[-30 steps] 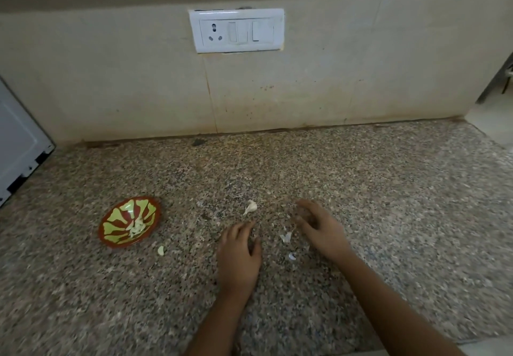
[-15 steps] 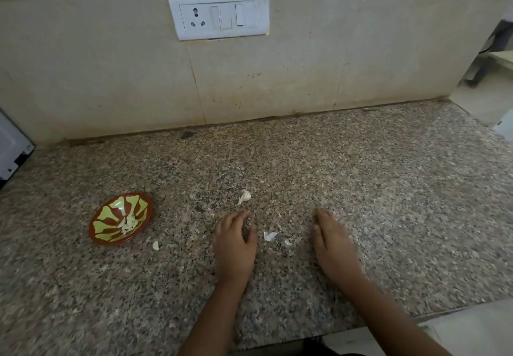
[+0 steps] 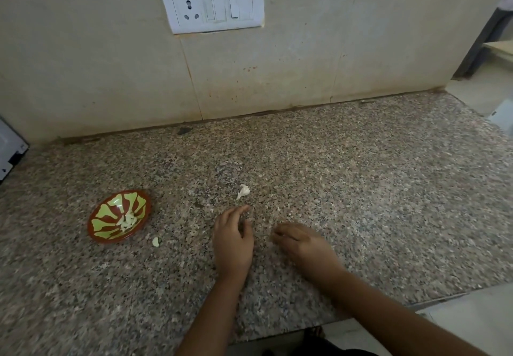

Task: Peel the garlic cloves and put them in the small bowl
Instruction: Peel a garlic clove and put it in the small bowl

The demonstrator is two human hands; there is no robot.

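Observation:
The small red bowl with a green pattern (image 3: 95,233) sits on the counter at the left, with several peeled garlic cloves (image 3: 128,221) in it. One peeled clove (image 3: 156,241) lies on the counter just right of the bowl. A white, unpeeled-looking clove (image 3: 243,191) lies farther back, just beyond my left hand's fingertips. My left hand (image 3: 233,240) rests palm down with its fingers relaxed and holds nothing. My right hand (image 3: 302,244) lies beside it with its fingers curled down onto the counter. What is under those fingers is hidden.
The speckled granite counter (image 3: 361,203) runs back to a tiled wall with a white socket and switch plate (image 3: 212,7). A white appliance corner (image 3: 8,150) shows at the left edge. The counter's front edge (image 3: 388,308) runs below my right forearm.
My right hand has slid left toward my left hand and its fingers have curled. The small white skin scraps that lay between the hands no longer show. The left hand has hardly moved.

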